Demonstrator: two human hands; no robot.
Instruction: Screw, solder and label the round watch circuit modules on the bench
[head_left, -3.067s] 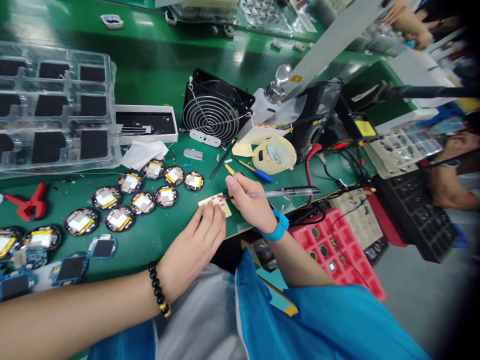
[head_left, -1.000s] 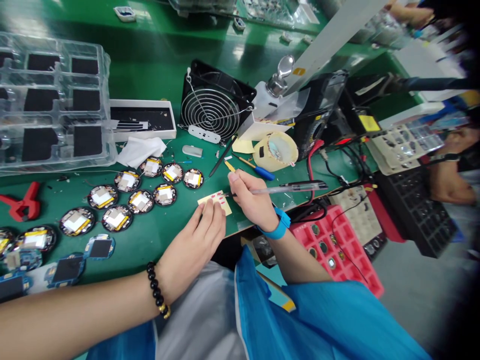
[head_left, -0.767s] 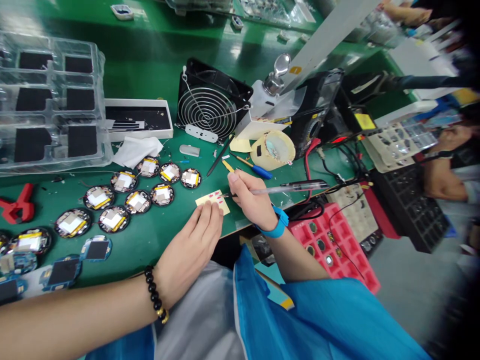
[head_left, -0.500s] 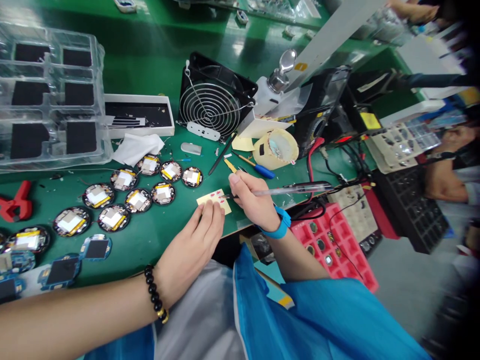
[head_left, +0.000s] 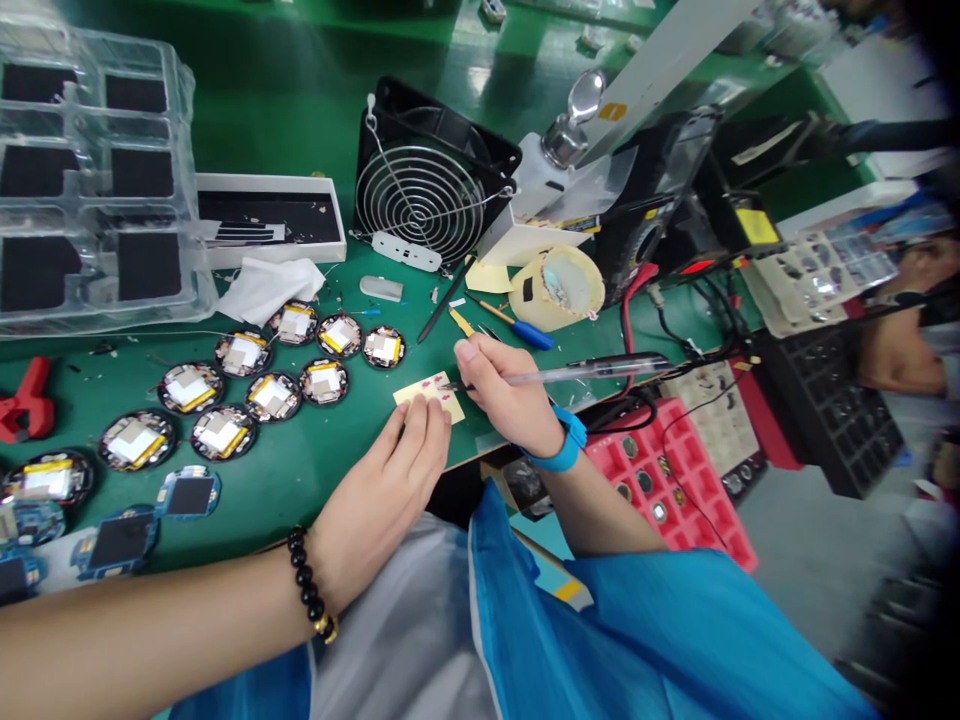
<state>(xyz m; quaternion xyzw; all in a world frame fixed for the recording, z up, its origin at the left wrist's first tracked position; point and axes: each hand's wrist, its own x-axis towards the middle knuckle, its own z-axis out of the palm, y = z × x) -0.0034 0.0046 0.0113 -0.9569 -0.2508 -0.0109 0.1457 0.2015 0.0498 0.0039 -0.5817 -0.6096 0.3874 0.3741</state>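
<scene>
A small pale yellow paper note (head_left: 411, 391) with several reddish marks lies on the green bench near its front edge. My left hand (head_left: 382, 485) lies flat, its fingertips stretched over the note's lower edge. In my right hand (head_left: 506, 395) a clear-barrelled pen with a black end (head_left: 559, 374) is pinched, its tip at the note's surface just beyond my left fingertips. Left of the note, several round circuit boards (head_left: 325, 381) with white and yellow parts lie in loose rows.
Behind the note stands a black fan (head_left: 420, 205) with a wire grille. A blue-handled tool (head_left: 531, 334) lies by a cream tape roll (head_left: 559, 288). Clear plastic trays (head_left: 97, 215) and a red clamp (head_left: 28, 402) are on the left. A pink tray (head_left: 667, 480) sits at lower right.
The view has shifted slightly. The pen is still in my right hand with its tip at the note, and my left hand stays on the paper.
</scene>
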